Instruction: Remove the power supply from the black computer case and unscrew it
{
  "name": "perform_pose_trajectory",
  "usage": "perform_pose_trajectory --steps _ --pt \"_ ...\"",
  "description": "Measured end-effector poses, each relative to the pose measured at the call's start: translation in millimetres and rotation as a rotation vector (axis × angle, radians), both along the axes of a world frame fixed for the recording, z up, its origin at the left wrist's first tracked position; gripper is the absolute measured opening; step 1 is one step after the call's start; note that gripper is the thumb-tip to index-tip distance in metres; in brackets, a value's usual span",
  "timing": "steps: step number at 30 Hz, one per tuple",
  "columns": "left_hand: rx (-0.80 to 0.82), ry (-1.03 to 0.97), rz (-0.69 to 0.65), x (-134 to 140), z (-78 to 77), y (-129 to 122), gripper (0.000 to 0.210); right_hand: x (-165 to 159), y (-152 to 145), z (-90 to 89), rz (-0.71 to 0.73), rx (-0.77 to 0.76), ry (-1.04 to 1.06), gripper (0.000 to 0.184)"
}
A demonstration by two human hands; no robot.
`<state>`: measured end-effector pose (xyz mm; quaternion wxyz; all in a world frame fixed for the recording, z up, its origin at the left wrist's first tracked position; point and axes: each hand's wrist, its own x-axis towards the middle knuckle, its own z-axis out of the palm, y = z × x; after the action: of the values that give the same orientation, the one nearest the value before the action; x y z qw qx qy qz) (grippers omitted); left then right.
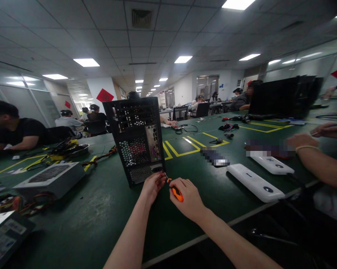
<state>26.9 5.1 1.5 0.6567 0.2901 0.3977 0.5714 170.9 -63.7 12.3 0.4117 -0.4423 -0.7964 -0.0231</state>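
A black computer case (120, 149) stands upright on the green table, its rear panel facing me. My right hand (186, 194) is closed around the orange and black handle of a screwdriver (177, 193). The screwdriver's shaft points up and left, toward the lower right corner of the rear panel. At that corner my left hand (154, 183) has its fingers pinched together near the screwdriver's tip. Whatever they hold there, perhaps too small to see, is hidden. The power supply's socket (157, 169) sits just above my left fingers.
On the left lie a silver power supply (55, 177) with cables and another metal box (10, 235). To the right are a phone (214, 157) and two white devices (255, 182). A co-worker's arm (322, 157) reaches in at the right; black monitors (283, 98) stand behind.
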Motion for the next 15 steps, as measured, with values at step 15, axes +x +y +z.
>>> perform_pose_trajectory --steps 15 --pt "0.009 0.023 -0.006 1.3 -6.5 6.8 0.013 0.5 -0.7 1.5 -0.017 0.007 0.007 0.016"
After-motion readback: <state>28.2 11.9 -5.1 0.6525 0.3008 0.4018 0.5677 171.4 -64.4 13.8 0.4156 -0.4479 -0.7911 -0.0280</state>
